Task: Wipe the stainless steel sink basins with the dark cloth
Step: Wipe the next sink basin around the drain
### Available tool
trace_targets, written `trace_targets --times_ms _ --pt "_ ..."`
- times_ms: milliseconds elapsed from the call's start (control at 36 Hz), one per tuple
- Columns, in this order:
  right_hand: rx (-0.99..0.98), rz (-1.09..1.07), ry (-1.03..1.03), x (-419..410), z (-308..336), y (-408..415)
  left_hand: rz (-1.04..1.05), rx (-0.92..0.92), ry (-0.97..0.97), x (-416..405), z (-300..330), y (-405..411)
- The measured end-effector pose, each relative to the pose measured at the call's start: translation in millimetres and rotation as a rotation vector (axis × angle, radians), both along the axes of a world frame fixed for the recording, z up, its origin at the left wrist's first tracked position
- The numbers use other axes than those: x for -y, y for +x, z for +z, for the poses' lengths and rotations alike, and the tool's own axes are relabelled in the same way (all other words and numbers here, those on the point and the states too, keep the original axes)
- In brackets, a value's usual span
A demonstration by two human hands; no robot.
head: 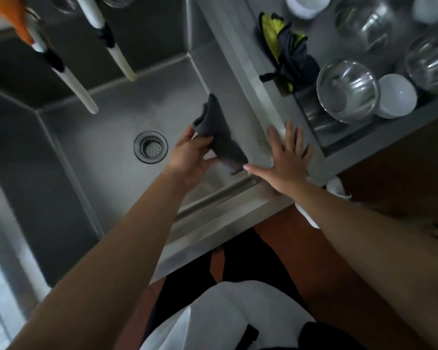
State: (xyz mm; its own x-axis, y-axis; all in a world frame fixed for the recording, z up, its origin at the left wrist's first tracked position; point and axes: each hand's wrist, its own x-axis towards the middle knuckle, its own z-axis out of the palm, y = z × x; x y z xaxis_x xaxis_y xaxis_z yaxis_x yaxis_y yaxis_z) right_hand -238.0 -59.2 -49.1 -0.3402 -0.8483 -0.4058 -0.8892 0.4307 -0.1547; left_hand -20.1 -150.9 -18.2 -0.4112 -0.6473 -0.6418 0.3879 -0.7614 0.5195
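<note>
Gripping the dark cloth [219, 133] between curled fingers and thumb, the left hand [191, 156] holds it against the right-hand inner wall of the stainless steel sink basin [106, 157], close to the front corner; the cloth is bunched and folded, its upper end standing free above the knuckles and its lower end hanging just beside the right thumb. That grip is clamped on the cloth. The right hand [287, 157] lies flat on the steel rim [261, 117] that borders the basin on its right, fingers straight and spread, thumb stretched toward the cloth, holding nothing. A round drain strainer [151, 147] sits in the basin floor, a little to the left of the left hand. Two pale spouts or hoses [116, 54] with dark collars hang over the far part of the basin, and something orange [9, 15] shows at the upper left corner. Beyond the rim, on the steel bench [321, 44] to the right, lies a crumpled yellow and dark rag [286, 49]. Near it stand upturned steel bowls [348, 90], a white bowl [396, 97] just beside one of them, and several clear glasses [364, 24] farther back. Both bare forearms reach in from the lower edge, and white fabric shows below them.
</note>
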Motion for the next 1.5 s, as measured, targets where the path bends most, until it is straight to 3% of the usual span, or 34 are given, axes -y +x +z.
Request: trace_targets --times_ms 111,194,361,444,556,694,750,806,861,944,1056,1222,1389,1500 --pt "0.220 -0.051 0.054 10 37 -7 -0.032 0.070 -0.040 -17 21 45" --pt "0.551 -0.107 -0.049 10 73 8 -0.159 0.025 -0.129 -26 37 73" --pt "1.206 0.190 0.152 27 134 57 -0.498 -0.093 -0.369 -19 82 92" --pt "1.369 0.078 0.153 36 145 67 -0.473 -0.038 -0.451 -17 98 88" --pt "1.301 0.020 0.022 46 141 64 -0.299 0.120 -0.469 -23 102 84" --pt "0.847 0.230 -0.082 52 123 49 -0.090 0.691 -0.403 -50 73 86" --pt "0.641 0.323 -0.066 48 104 35 -0.201 0.993 -0.353 -70 52 98" --pt "0.520 0.420 0.108 40 82 22 -0.436 1.346 -0.251 -98 36 117" --pt "0.395 0.530 0.297 26 61 12 -0.430 1.547 -0.142 -130 26 138" --pt "0.372 0.631 0.384 10 40 6 -0.194 1.591 0.039 -176 19 163" --pt "0.338 0.739 0.431 19 33 15 -0.060 1.642 0.268 -218 16 176" --pt "0.440 0.859 0.590 34 21 43 0.278 1.574 0.552 -213 1 172" --pt "0.458 1.003 0.686 41 -6 91 0.518 1.581 0.724 -176 -23 159" --pt "0.668 0.987 0.768 41 -23 143 0.591 1.648 0.717 -177 -37 158"
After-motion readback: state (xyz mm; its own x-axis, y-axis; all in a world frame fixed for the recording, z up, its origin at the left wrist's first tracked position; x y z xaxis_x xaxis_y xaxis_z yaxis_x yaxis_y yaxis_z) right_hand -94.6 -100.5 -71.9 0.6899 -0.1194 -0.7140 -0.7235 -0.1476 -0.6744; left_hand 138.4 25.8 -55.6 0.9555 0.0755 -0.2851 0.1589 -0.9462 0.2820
